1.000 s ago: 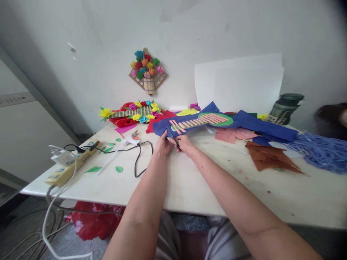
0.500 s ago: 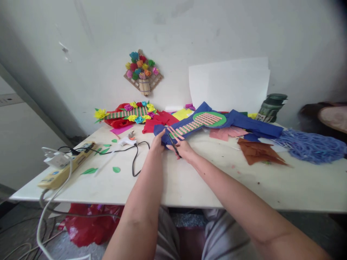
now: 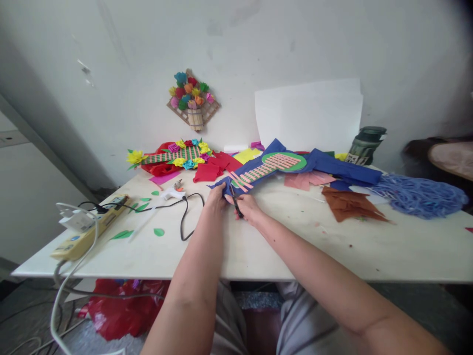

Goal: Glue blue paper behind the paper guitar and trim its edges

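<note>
A blue paper sheet (image 3: 332, 167) lies across the back of the white table (image 3: 258, 241). It carries a green oval (image 3: 297, 161) and pink strips in a ladder pattern. My left hand (image 3: 215, 198) pinches the sheet's near left end. My right hand (image 3: 247, 207) is shut on small black scissors (image 3: 234, 201), whose blades point up into the blue edge between my two hands.
A white glue gun (image 3: 172, 193) with a black cord and a yellow power strip (image 3: 88, 231) lie at the left, with green paper leaves nearby. Brown paper (image 3: 349, 206), shredded blue paper (image 3: 417, 195), a dark bottle (image 3: 364, 144) and flower crafts (image 3: 173, 154) stand behind.
The view has shifted slightly. Both hands stay at the blue sheet's left end, and the scissors have worked along its edge a little.
</note>
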### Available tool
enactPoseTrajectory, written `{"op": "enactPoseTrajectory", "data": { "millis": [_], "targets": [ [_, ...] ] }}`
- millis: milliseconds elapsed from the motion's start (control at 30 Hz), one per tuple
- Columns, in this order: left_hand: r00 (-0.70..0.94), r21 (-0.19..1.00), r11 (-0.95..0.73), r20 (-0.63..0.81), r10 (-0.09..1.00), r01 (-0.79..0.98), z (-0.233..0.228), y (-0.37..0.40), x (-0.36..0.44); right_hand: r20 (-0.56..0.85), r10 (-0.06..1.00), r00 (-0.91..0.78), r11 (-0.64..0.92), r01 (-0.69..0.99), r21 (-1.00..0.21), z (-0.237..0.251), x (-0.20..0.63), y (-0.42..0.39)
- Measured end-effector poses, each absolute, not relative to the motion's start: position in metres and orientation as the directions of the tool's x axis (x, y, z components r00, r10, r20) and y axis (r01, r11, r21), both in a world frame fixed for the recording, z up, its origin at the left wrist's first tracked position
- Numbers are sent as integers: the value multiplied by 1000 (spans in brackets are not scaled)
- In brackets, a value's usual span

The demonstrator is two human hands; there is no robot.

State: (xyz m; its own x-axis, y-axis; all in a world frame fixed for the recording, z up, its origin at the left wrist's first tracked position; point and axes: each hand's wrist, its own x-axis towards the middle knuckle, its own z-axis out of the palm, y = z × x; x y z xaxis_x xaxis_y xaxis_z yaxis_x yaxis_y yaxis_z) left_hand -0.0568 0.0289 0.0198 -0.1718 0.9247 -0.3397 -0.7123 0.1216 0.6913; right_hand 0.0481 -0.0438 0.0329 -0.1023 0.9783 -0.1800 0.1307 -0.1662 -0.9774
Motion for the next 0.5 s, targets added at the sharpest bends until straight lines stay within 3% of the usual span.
{"op": "enactPoseTrajectory", "data": {
  "millis": [200, 300, 400, 500],
  "targets": [
    [-152, 705, 130, -321, 935, -697, 22, 27, -56, -133, 975, -178, -96, 203, -974, 26, 53, -35],
    [-101, 716, 146, -291, 951, -683, 25, 26, -55, -165, 958, -235, -93, 290, -953, 43, 68, -41],
    [-89, 714, 126, -256, 963, -689, 26, 25, -54, -183, 937, -298, -99, 275, -956, 69, 89, -46],
    [-79, 732, 126, -239, 968, -669, 25, 26, -52, -11, 994, -112, 11, 195, -981, 85, 110, -39]
  ]
}}
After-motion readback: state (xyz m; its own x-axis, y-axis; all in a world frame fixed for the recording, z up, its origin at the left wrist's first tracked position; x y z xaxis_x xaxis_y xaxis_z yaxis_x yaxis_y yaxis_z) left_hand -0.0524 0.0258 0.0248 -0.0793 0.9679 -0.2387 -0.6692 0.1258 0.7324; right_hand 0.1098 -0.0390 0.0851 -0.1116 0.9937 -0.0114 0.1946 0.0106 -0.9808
